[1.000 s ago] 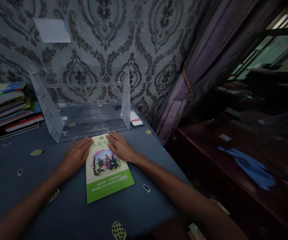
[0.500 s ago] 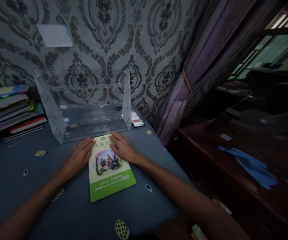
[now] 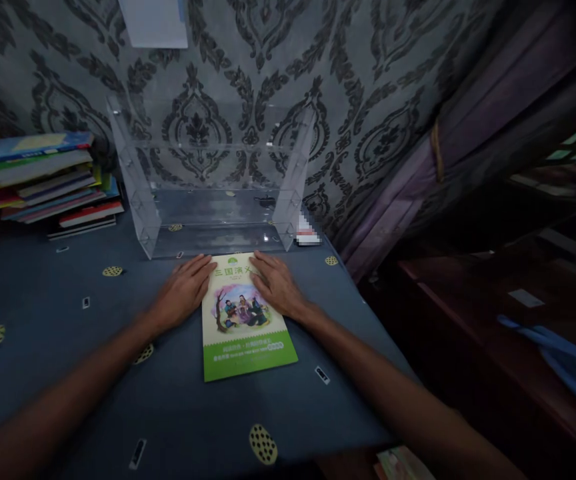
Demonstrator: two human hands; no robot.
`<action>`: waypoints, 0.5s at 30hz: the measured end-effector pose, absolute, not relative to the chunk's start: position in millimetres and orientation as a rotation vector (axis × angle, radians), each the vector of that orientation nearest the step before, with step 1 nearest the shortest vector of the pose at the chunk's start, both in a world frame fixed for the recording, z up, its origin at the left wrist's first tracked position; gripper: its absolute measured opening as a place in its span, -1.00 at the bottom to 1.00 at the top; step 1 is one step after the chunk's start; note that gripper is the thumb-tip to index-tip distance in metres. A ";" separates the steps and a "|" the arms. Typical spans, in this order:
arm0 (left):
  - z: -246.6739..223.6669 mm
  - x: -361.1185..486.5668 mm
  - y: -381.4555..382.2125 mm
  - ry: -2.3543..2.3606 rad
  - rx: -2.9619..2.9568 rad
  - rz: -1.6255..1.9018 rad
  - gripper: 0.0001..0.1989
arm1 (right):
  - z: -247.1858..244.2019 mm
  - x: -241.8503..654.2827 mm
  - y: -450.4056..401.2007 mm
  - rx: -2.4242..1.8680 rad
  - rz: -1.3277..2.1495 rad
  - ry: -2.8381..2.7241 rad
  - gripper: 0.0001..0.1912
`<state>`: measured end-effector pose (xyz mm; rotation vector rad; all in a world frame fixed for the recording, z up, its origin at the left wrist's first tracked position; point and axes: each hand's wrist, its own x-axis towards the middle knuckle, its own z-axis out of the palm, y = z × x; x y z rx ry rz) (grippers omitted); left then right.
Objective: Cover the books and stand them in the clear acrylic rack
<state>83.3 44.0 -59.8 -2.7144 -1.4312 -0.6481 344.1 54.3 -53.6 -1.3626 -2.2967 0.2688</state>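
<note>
A thin book (image 3: 243, 310) with a green and cream cover lies flat on the blue-grey tablecloth, its illustrated front facing up. My left hand (image 3: 183, 287) rests along the book's upper left edge, fingers stretched out and tips touching the cover's edge. On the other side, my right hand (image 3: 275, 283) lies over the upper right edge, its outstretched fingers covering the end of the title. Just beyond the book's top stands a clear acrylic rack (image 3: 135, 193) with tiered shelves and nothing on them.
At the left is a stack of books (image 3: 63, 180). A small blurred-out item (image 3: 308, 232) sits beside the rack's right side. Behind are a patterned wall and a tied purple curtain (image 3: 413, 187). Past the table's right edge, a blue cloth (image 3: 558, 360) lies on a dark red surface.
My view has turned left and tilted down, so everything sits further right and higher in the picture. Both hands stay on the book, which shows no clear movement on the table.
</note>
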 end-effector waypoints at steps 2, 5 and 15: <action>-59.5 83.5 43.7 -1.435 -2.721 -0.649 -0.57 | -54.2 346.1 52.8 -1.347 0.265 -2.289 -0.55; -59.8 83.2 43.7 -1.443 -2.729 -0.672 -0.57 | -55.1 349.2 47.3 -1.272 0.266 -2.252 -0.60; -53.7 80.0 47.0 -1.467 -2.785 -0.725 -0.55 | -47.7 350.1 27.8 -1.238 0.405 -1.910 -0.66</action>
